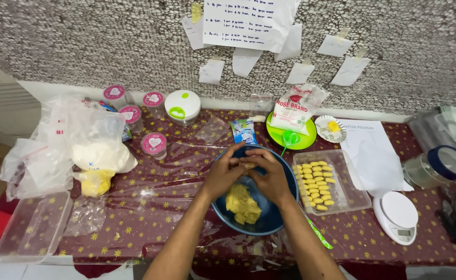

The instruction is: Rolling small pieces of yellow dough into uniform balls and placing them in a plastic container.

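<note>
Left hand (226, 173) and right hand (270, 176) meet over the far side of the blue bowl (286, 215), fingers pinched together on a small dough piece (248, 165) between them. Dough lump (242, 204) sits in the bowl below. Just right of the bowl, clear tray (348, 199) with rows of shaped yellow pieces (315, 184). White scale (397, 216) further right, near edge. Far left, plastic bags (77, 140) and pink-lidded jars (154, 143). Green plate (305, 139) beyond the bowl.
</note>
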